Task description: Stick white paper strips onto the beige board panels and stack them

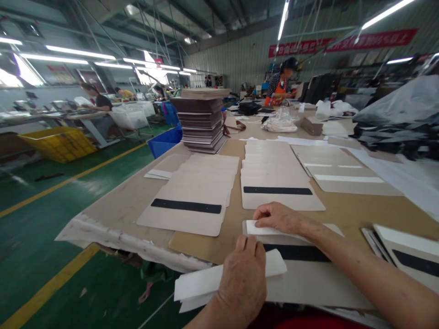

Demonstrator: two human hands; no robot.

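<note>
My left hand [244, 281] is closed around several white paper strips [197, 285], which stick out on both sides of it at the table's front edge. My right hand [277, 218] has its fingertips on the left end of a single white strip [260, 228]. That strip lies along the far edge of a beige board [308, 281] right in front of me. A black band [295, 252] crosses this board below the white strip, partly hidden by my right forearm. Whether the right fingers pinch the strip or press it down is hard to see.
Overlapping beige boards with black bands lie in a left row [192, 187] and a middle row [274, 173]. Boards with white strips [346, 171] lie at right. A tall stack of brown boards [202, 123] stands behind. A person in an orange apron [279, 89] works farther back.
</note>
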